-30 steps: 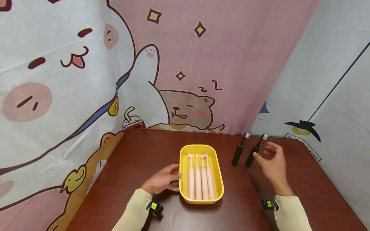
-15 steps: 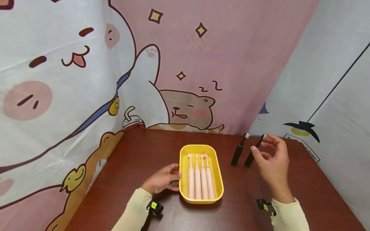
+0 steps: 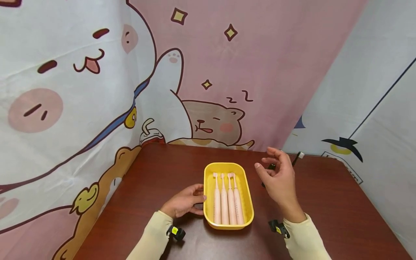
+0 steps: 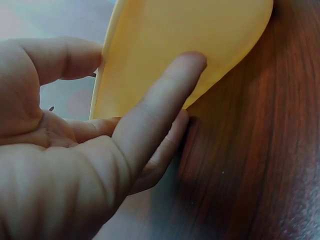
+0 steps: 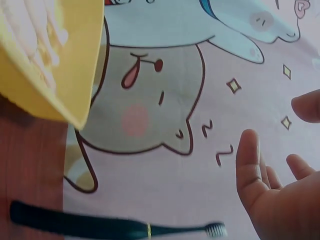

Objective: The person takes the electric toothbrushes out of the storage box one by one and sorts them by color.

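A yellow tray (image 3: 209,169) stands on the table with several pale pink electric toothbrushes (image 3: 225,206) lying side by side in it. At its left wall my left hand (image 3: 183,201) rests, thumb and fingertips against the outside. The left wrist view shows that thumb (image 4: 165,95) laid along the yellow wall. My right hand (image 3: 279,177) hovers to the right of the tray with loosely bent, spread fingers and nothing between them. Behind it are two black electric toothbrushes: the nearer one (image 5: 100,223) is partly covered, and only the neck and white bristles of the other (image 3: 298,157) show.
The dark red-brown wooden table (image 3: 169,162) extends around the tray. Along its back and left edges hangs a pink and white cartoon cloth (image 3: 276,72). Each wrist carries a black strapped camera; one wrist camera (image 3: 177,233) sits close to the tabletop.
My right hand has moved left, from beside the right black toothbrush to in front of the left one. My left hand has stayed at the tray; the head view has shifted slightly.
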A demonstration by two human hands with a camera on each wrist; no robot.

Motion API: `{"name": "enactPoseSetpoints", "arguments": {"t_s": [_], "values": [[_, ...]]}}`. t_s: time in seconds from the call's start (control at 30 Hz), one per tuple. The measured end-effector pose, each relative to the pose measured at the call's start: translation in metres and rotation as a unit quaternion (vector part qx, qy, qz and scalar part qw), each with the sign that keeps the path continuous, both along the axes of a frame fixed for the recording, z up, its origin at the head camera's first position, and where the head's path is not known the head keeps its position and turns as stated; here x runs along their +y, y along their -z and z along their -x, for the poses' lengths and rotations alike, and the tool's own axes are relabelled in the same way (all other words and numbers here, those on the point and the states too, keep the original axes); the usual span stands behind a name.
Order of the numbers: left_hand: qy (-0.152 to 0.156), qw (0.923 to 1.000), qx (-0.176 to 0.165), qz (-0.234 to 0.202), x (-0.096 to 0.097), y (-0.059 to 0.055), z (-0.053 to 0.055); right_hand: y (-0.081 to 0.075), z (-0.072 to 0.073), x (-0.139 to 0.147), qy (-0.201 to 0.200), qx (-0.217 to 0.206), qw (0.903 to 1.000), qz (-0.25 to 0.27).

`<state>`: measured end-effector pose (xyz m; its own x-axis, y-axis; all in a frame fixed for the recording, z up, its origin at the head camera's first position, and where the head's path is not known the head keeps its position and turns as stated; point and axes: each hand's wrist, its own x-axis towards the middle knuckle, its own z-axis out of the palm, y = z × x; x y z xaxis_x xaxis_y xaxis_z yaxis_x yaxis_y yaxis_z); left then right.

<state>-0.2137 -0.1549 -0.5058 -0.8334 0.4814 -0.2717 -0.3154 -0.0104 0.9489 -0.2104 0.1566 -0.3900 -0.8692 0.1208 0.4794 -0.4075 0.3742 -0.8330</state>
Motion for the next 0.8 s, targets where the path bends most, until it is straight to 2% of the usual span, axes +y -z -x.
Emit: {"name": "enactPoseSetpoints", "arguments": {"t_s": [0.3, 0.53, 0.8], "values": [[-0.004, 1.0, 0.0, 0.001, -0.001, 0.002, 0.001, 0.007, -0.001, -0.027, -0.034, -0.043, 0.9983, -0.021], [-0.002, 1.0, -0.001, -0.005, -0.002, 0.003, 0.001, 0.019, 0.003, -0.046, -0.053, -0.081, 0.9929, -0.07], [0.003, 1.0, -0.003, -0.008, -0.002, 0.0, 0.001, 0.038, 0.005, -0.063, -0.082, -0.178, 0.9781, -0.069]]}}
